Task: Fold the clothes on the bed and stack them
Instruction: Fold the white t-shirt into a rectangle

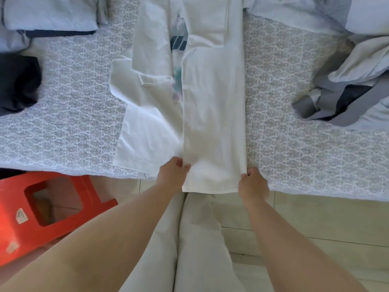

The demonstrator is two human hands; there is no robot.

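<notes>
1. White T-shirt [212,114] lies lengthwise across the middle of the bed [73,127], its hem end hanging a little over the bed's near edge; that is all I get from the single head view.
2. I see its right side folded in over the middle, making a long flat panel, while the left side and its short sleeve lie spread out flat. A printed graphic with teal and dark bars shows in the gap between the two sides.
3. My left hand [173,172] has its grip closed on the inner edge of the folded panel near the hem, thumb and fingers pinching the cloth.
4. My right hand [252,184] grips the outer edge of the same panel at the hem, fingers curled round the fabric.
5. Left of the T-shirt, at the bed's far side, I see a folded light blue garment [50,13] lying on something darker; nearer on that side is a dark navy garment [17,83], bunched.
6. Right of the T-shirt there is an unfolded heap of clothes [347,87] in pale blue, grey and dark tones.
7. Left of the T-shirt's hem, off the bed, a red plastic stool [42,211] stands on the tiled floor [315,224].
</notes>
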